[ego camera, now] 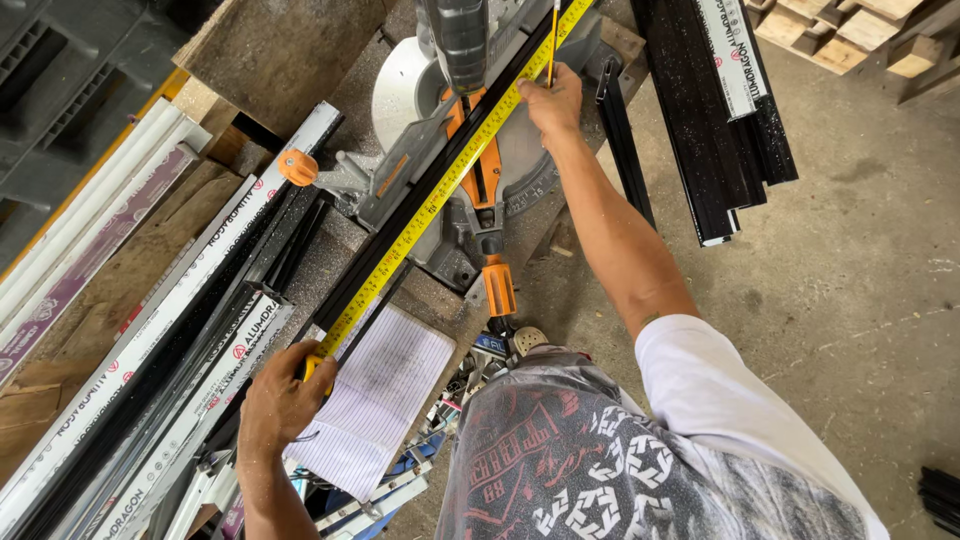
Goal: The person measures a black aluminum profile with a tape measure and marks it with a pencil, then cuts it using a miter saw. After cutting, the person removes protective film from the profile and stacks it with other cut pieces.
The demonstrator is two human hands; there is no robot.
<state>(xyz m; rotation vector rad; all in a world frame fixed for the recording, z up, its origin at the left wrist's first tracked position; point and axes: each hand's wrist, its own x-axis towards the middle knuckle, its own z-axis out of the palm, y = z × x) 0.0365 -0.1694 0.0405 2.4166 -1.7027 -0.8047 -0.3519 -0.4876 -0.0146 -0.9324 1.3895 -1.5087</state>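
Left hand [283, 392] at 7 o'clock clamps the tape measure [437, 190]; right hand [552, 100] pinches a pencil [553, 40], tape stretched along the black profile [420, 205], uncut.

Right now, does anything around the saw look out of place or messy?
Mostly orderly. The one odd spot is the lined notebook: it lies tilted, overhanging the bench edge above a jumble of small parts. The left hand holds the tape measure along the black profile; the right hand holds a pencil at it.
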